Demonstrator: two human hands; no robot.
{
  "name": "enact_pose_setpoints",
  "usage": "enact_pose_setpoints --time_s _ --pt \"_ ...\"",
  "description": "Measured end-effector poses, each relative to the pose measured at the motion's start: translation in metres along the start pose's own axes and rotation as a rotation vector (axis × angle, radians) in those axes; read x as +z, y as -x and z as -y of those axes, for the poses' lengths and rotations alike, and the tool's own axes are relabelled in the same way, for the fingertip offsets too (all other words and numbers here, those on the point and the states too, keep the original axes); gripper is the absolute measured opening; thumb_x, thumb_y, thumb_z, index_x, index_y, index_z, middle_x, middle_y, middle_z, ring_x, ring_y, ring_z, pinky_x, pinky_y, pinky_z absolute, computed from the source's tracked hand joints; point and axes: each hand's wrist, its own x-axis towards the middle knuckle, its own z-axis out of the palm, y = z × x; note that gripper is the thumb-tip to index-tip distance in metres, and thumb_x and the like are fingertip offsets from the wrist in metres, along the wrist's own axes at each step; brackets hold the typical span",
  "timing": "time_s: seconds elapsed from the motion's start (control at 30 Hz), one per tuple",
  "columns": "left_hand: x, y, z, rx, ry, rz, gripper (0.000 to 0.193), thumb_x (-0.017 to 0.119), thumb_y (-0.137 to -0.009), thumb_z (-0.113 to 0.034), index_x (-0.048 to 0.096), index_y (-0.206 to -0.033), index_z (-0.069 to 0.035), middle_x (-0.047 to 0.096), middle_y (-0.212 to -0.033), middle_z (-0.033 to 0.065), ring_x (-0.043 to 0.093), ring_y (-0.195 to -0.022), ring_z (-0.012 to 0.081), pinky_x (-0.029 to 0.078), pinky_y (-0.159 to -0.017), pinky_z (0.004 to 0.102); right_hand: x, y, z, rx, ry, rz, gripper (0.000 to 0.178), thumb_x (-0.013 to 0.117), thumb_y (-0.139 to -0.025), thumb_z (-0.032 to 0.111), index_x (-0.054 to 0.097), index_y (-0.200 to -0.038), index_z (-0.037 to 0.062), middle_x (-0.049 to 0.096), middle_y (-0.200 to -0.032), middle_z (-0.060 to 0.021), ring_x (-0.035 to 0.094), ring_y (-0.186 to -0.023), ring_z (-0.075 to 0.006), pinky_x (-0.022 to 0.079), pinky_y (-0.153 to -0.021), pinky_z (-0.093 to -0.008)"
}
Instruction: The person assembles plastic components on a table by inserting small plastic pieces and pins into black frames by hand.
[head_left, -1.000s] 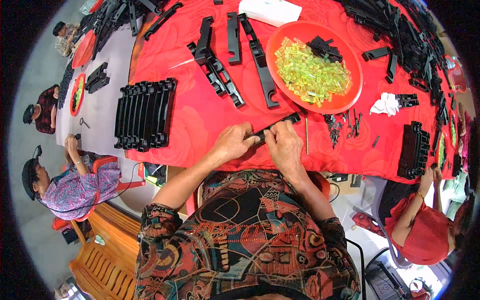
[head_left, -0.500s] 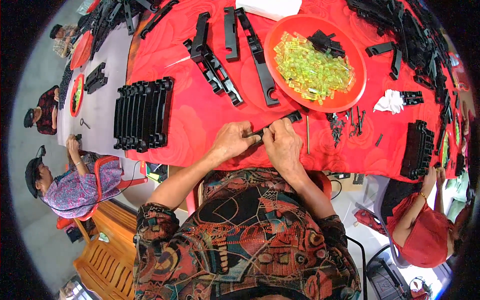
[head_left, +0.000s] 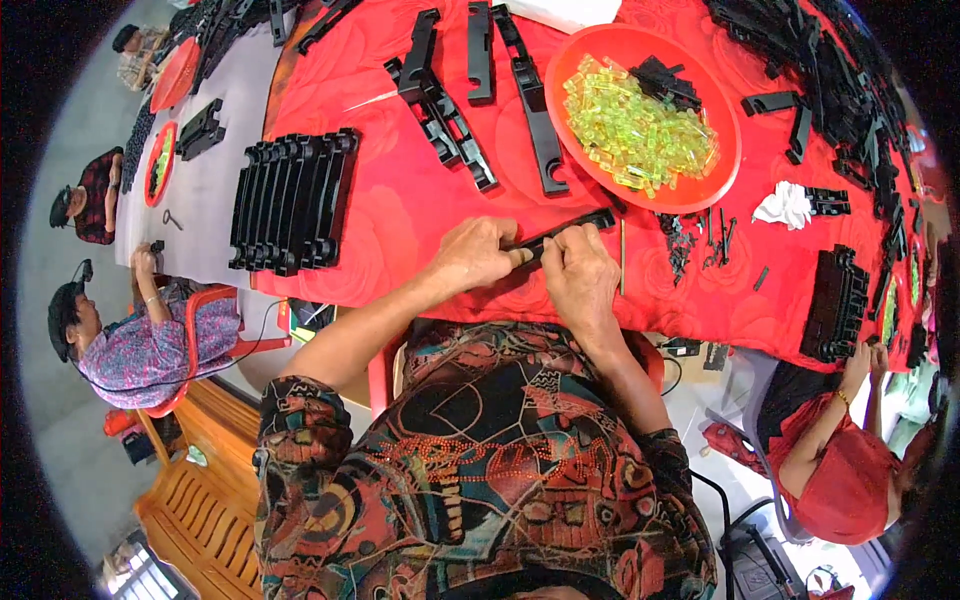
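A long, narrow black plastic part [head_left: 592, 219] lies slantwise between my hands, just above the red cloth. My left hand [head_left: 482, 252] is closed on its near left end. Further along the same part, my right hand [head_left: 583, 275] presses with bent fingers and thumb. What the fingertips do on it is partly hidden by the hands. Beyond them sits a red plate [head_left: 722, 185] of small clear yellow-green plastic pieces [head_left: 635, 125], with small black pieces [head_left: 665, 82] at its far side. A thin rod [head_left: 622, 257] lies beside my right hand.
Stacked black parts [head_left: 292, 202] stand to the left. Loose black parts [head_left: 535, 120] lie ahead. Small black bits [head_left: 678, 245] and a crumpled white tissue [head_left: 783, 205] are at right, near a large black heap [head_left: 830, 90]. Co-workers sit on both sides.
The view has shifted slightly. Both hands still hold the black part, which now lies at a slightly different slant, and my fingers have moved a little along it.
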Motion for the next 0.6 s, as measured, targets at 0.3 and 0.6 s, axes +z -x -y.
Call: enact_pose_setpoints --time_s 0.3,0.6 --pt "-0.006 0.012 0.004 0.193 -0.249 -0.097 0.036 0.072 -0.074 -0.031 0.056 -0.079 0.001 0.061 -0.082 0.0196 0.06 -0.083 0.0371 0.047 -0.069 0.0459 0.001 0.012 0.003 0.069 -0.036 0.055 0.015 0.066 -0.076 0.011 0.053 -0.074 0.0036 0.054 -0.074 -0.0149 0.057 -0.058 -0.0352 0.044 -0.051 -0.0457" --pt "0.0 0.0 0.004 0.21 -0.29 -0.143 0.034 0.075 -0.07 -0.023 0.057 -0.087 -0.001 0.058 -0.084 0.0186 0.057 -0.087 0.0357 0.044 -0.078 0.0438 0.0 0.011 0.0 0.004 0.155 0.083 0.014 0.065 -0.078 0.011 0.054 -0.077 0.0028 0.055 -0.075 -0.015 0.058 -0.062 -0.0359 0.045 -0.054 -0.0456"
